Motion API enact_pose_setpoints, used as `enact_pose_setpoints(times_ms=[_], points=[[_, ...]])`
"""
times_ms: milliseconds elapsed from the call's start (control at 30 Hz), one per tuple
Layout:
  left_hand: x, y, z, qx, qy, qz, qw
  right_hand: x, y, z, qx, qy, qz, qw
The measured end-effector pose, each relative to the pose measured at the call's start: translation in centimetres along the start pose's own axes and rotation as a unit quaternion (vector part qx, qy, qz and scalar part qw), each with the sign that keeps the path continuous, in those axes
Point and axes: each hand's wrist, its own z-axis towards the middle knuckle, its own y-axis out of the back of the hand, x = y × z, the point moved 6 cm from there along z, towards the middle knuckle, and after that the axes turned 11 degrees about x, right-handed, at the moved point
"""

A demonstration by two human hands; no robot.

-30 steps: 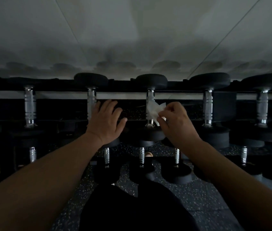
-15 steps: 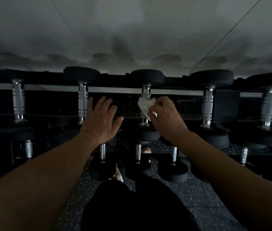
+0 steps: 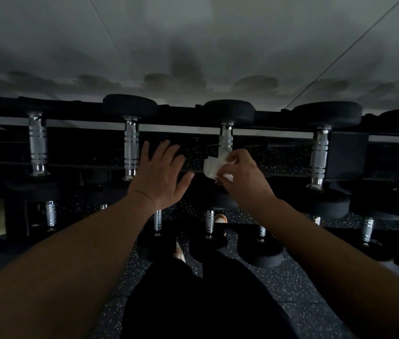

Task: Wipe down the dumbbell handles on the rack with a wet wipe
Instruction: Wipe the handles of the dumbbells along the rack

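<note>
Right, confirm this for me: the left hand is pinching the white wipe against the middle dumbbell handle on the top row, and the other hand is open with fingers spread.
Wrong on one point: the hands are swapped. In the head view the right hand pinches the white wipe against the middle dumbbell handle on the top row, and the left hand is the open one, fingers spread.
</note>
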Motion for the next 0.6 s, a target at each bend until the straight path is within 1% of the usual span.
enact_pose_setpoints(times_ms=[100, 200, 333, 400, 533, 600], points=[[0.0, 0.1, -0.1, -0.003, -0.003, -0.006, 1.0, 0.3, 0.8, 1.3, -0.017, -0.012, 0.0, 1.0], [0.0, 0.2, -0.1, -0.013, -0.006, -0.012, 1.0, 0.6, 2.0, 2.9, -0.068, -0.021, 0.011, 0.997], [-0.1, 0.3, -0.1, -0.021, -0.006, -0.016, 1.0, 0.4, 2.3, 2.9, -0.096, -0.031, 0.021, 0.995], [-0.1, 0.3, -0.2, -0.019, -0.003, -0.018, 1.0, 0.2, 1.9, 1.8, -0.099, -0.025, 0.036, 0.994], [0.0, 0.2, -0.1, -0.011, -0.001, -0.008, 1.0, -0.3, 0.2, 0.5, -0.062, -0.019, 0.045, 0.997], [-0.1, 0.1, -0.1, -0.012, -0.003, -0.008, 1.0, -0.4, 0.4, 1.2, -0.07, -0.026, 0.049, 0.996]])
